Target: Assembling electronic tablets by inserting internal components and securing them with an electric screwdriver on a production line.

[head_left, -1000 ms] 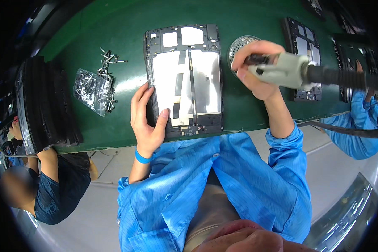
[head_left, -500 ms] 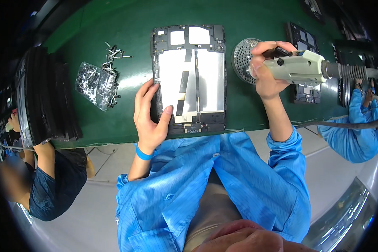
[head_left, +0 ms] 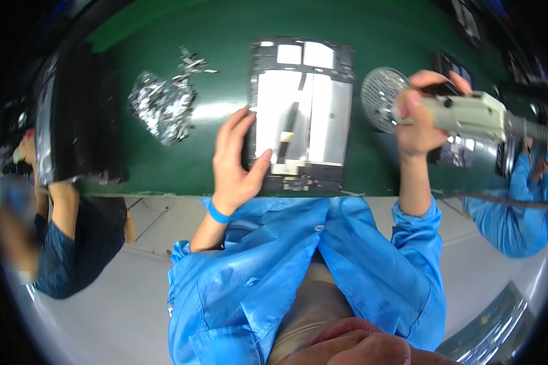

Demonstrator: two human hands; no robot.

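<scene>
A tablet-like device [head_left: 330, 121] lies opened on the green table, its black frame around a silver-white inner panel with dark strips. My left hand [head_left: 240, 161] rests along its left edge, fingers spread, thumb over the lower left of the panel. To the right, my right hand [head_left: 421, 125] is wrapped round a pale grey electric screwdriver [head_left: 475, 115] held level, its ribbed cable sleeve pointing right. Its tip is hidden by the fingers. Just left of that hand is a round perforated metal dish [head_left: 380, 97], partly covered by the fingers.
Left of the device lie a clear bag [head_left: 158, 109] of small metal parts and loose pieces. A stack of black panels [head_left: 82, 121] stands at the far left. Further devices [head_left: 456, 152] lie at the right. Co-workers sit at both sides.
The whole view has shifted, so the table's things appear farther right, with some blur. My left hand stays on the device and my right hand still grips the screwdriver beside the dish.
</scene>
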